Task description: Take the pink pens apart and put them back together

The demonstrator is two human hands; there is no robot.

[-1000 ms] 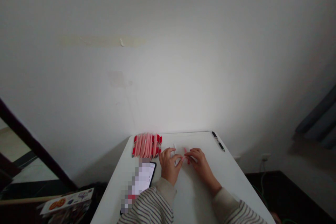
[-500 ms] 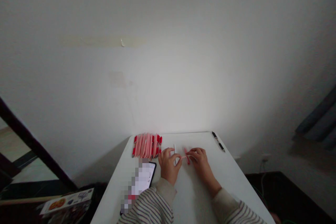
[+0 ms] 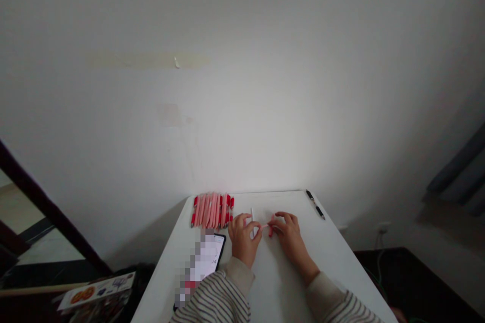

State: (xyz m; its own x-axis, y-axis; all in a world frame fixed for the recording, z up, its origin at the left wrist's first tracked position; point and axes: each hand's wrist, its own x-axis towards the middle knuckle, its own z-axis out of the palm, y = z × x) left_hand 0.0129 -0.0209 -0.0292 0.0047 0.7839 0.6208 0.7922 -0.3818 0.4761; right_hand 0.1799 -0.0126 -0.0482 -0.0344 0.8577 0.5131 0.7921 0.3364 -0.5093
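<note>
My left hand [image 3: 242, 238] and my right hand [image 3: 290, 234] meet at the middle of a small white table [image 3: 329, 257], fingers pinched on a small pink and red pen part [image 3: 267, 227] held between them. A thin white refill [image 3: 252, 214] lies on the table just beyond my left fingers. A row of several pink and red pens [image 3: 212, 210] lies side by side at the far left of the table.
A phone [image 3: 204, 262] with a lit screen lies by my left forearm. A black pen [image 3: 315, 204] rests at the table's far right corner. A wall stands right behind the table. A printed box [image 3: 96, 290] sits low at the left.
My hands have drawn slightly closer together around the pink part; the red piece by my right fingers has turned more upright. Everything else stays still.
</note>
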